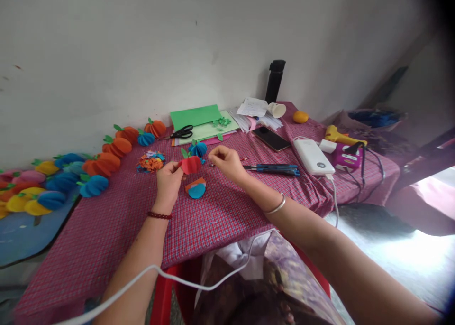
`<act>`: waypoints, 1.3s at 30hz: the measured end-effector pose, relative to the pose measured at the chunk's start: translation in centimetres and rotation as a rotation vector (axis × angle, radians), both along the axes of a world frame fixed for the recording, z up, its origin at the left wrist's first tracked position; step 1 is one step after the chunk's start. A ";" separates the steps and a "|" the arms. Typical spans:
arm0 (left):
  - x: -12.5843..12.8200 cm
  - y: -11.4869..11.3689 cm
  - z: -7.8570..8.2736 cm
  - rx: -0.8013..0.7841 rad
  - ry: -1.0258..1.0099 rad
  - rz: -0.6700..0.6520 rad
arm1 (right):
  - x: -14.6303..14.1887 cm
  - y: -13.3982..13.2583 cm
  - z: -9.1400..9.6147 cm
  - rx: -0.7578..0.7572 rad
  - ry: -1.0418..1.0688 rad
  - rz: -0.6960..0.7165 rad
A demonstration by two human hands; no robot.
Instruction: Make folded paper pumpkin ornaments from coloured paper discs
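- One red folded-paper ball with a green paper leaf (191, 165) is pinched at its left edge by the thumb and fingertips of the left hand (169, 175).
- Facing it across a small gap, the right hand (227, 162) draws its fingertips in toward the thumb; whether they meet or grip something small cannot be told.
- Just beyond the fingers of both hands stands a small blue folded-paper ball (197, 148); on their near side lie blue and orange paper rounds (196, 190).
- Left of the left fingers sits a heap of mixed-colour paper scraps (151, 162).
- A light, steady edge grip would likely spare the folds; right fingertips best approach level, clear of the leaf.
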State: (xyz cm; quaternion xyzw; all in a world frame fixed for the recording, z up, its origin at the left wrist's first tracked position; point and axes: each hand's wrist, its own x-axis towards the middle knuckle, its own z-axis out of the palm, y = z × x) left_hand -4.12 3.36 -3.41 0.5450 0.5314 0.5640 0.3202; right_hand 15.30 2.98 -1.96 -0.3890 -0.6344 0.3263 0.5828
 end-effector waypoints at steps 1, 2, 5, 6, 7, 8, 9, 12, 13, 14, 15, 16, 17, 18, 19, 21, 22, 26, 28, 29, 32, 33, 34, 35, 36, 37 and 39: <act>0.1 -0.1 0.0 0.041 0.104 0.021 | -0.3 -0.4 -0.1 0.026 -0.072 0.002; 0.1 -0.3 0.1 0.084 0.209 0.039 | -0.6 -0.7 -0.2 0.051 -0.144 -0.005; 0.4 -0.6 0.3 0.174 0.424 0.065 | -0.9 -0.9 -0.7 0.089 -0.330 -0.039; 0.5 -0.8 0.4 0.185 0.453 0.068 | -0.9 -0.9 -0.9 0.086 -0.369 -0.045; 0.5 -0.8 0.4 0.189 0.469 0.068 | -0.9 -0.8 -1.1 0.083 -0.393 -0.048; 0.6 -0.9 0.5 0.190 0.475 0.068 | -0.8 -0.7 -1.2 0.083 -0.401 -0.047; 0.6 -1.0 0.5 0.188 0.473 0.066 | -0.8 -0.6 -1.3 0.094 -0.393 -0.041; 0.7 -1.0 0.5 0.184 0.459 0.053 | -0.8 -0.6 -1.5 0.191 -0.334 -0.002; 0.7 -1.1 0.5 0.185 0.456 0.046 | -0.9 -0.6 -1.5 0.226 -0.327 0.014; 0.8 -1.1 0.6 0.185 0.453 0.037 | -0.9 -0.6 -1.5 0.258 -0.331 0.028; 0.9 -1.2 0.6 0.185 0.450 0.028 | -0.9 -0.6 -1.6 0.284 -0.345 0.033; 1.0 -1.3 0.7 0.183 0.444 0.017 | -0.9 -0.6 -1.7 0.303 -0.365 0.028; 1.1 -1.4 0.8 0.178 0.433 0.006 | -0.9 -0.5 -1.8 0.314 -0.390 0.015; 1.2 -1.5 0.8 0.167 0.416 -0.005 | -0.9 -0.5 -1.9 0.319 -0.418 -0.004; 1.3 -1.7 0.9 0.149 0.389 -0.015 | -0.9 -0.4 -2.0 0.319 -0.448 -0.022; 1.6 -1.8 1.0 0.100 0.307 -0.031 | -0.9 -0.3 -2.1 0.308 -0.499 -0.050; 1.6 -1.9 1.0 0.076 0.261 -0.039 | -0.9 -0.3 -2.2 0.304 -0.515 -0.058; 1.8 -1.8 0.8 -0.023 0.062 -0.080 | -1.0 -0.3 -2.1 0.303 -0.524 -0.045; 1.9 -1.7 0.7 -0.078 -0.054 -0.120 | -1.0 -0.4 -1.9 0.297 -0.515 -0.019; 2.0 -1.7 0.7 -0.100 -0.109 -0.137 | -1.0 -0.4 -1.9 0.291 -0.506 -0.006; 2.3 -1.8 1.0 -0.149 -0.225 -0.160 | -1.0 -0.4 -1.8 0.284 -0.462 0.021; 2.3 -1.9 1.1 -0.167 -0.252 -0.163 | -1.0 -0.3 -1.8 0.289 -0.444 0.026; 2.4 -1.9 1.1 -0.185 -0.279 -0.168 | -1.0 -0.3 -1.8 0.298 -0.428 0.032; 2.4 -2.0 1.2 -0.204 -0.307 -0.176 | -1.0 -0.3 -1.8 0.307 -0.413 0.042; 2.4 -2.0 1.2 -0.221 -0.335 -0.187 | -1.0 -0.2 -1.9 0.313 -0.398 0.054; 2.3 -2.0 1.2 -0.238 -0.362 -0.201 | -1.0 -0.2 -1.9 0.315 -0.382 0.069; 2.1 -1.9 1.2 -0.266 -0.409 -0.234 | -1.1 -0.1 -2.1 0.304 -0.344 0.108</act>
